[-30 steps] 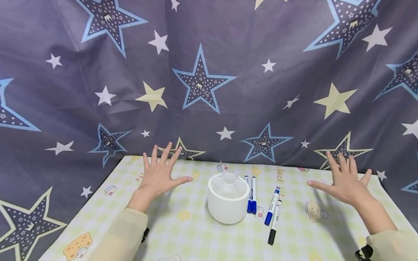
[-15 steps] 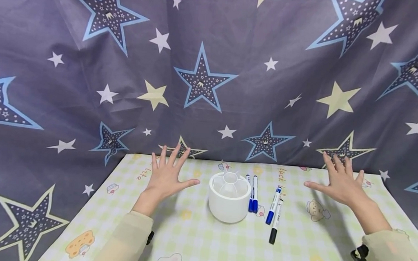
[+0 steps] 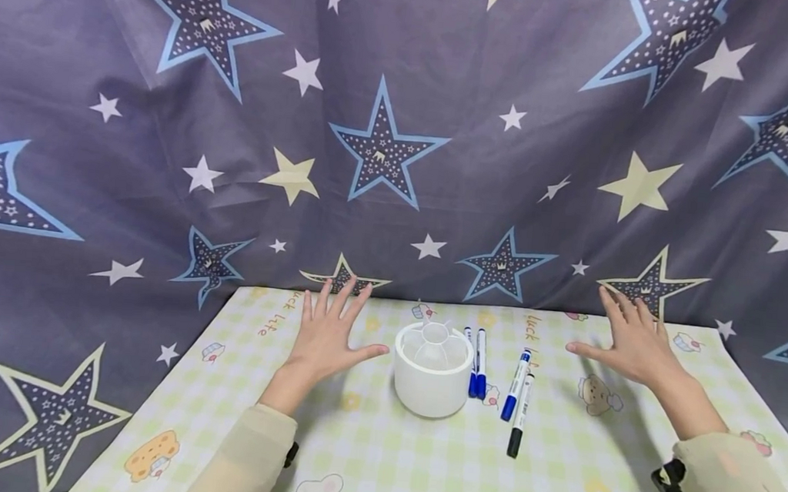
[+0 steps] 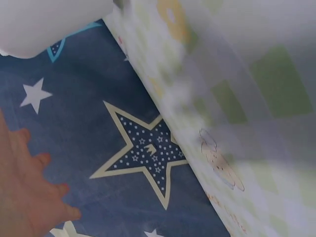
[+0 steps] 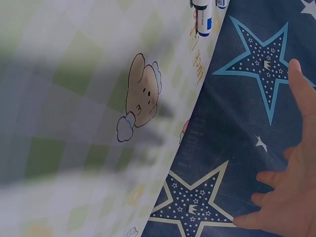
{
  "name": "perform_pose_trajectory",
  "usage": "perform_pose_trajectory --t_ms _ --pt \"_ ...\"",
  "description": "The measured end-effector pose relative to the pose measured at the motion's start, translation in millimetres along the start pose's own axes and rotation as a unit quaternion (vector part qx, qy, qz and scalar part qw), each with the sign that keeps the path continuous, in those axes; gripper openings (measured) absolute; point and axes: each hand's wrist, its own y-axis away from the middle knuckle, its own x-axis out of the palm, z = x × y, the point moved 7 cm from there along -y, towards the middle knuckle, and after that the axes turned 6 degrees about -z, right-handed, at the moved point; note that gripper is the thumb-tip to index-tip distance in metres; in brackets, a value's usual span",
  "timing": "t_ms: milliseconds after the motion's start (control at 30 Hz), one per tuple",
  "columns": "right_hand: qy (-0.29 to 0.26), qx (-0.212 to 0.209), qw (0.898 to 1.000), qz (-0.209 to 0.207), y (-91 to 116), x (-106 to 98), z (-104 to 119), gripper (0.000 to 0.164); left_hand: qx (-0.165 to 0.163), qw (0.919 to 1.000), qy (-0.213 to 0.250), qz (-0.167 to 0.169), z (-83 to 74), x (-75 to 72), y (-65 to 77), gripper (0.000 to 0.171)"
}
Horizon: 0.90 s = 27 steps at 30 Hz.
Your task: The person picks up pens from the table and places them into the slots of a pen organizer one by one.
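Note:
My left hand hovers over the table, fingers spread and holding nothing, its thumb pointing at the white round pen holder. That holder has a ring in its middle with dividers running out from it. On the other side my right hand, also spread, holds nothing. Between holder and right hand lie two blue-capped markers side by side, then another blue-capped marker beside a black-capped marker. In the right wrist view, marker ends show at the top, far from the fingers.
A checked tablecloth with cartoon prints covers the table. Behind its back edge hangs a dark curtain printed with stars. Each sleeve has a dark strap, such as the right wrist strap.
Both hands have drifted inward, the left one rightward to the pen holder and the right one slightly leftward. The holder and markers stay in place.

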Motion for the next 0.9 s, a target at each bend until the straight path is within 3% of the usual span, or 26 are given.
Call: perform_pose_trajectory --t_ms 400,633,733,900 --pt "0.004 -0.037 0.999 -0.01 -4.3 9.2 13.4 0.12 0.017 0.9985 0.052 0.004 -20.5 5.4 6.3 0.101" --pt "-0.018 -0.041 0.999 -0.007 -3.9 14.9 20.5 0.119 0.017 0.9942 0.106 -0.001 -33.2 8.4 12.4 0.097" --pt "-0.026 -0.039 0.999 0.002 -4.7 18.5 22.3 0.119 0.006 0.9907 0.135 -0.007 -36.9 10.0 13.7 0.095" --pt "-0.034 -0.041 0.999 0.009 -5.1 24.1 24.8 0.118 -0.04 0.9797 0.196 0.003 -40.4 15.6 16.0 0.089"
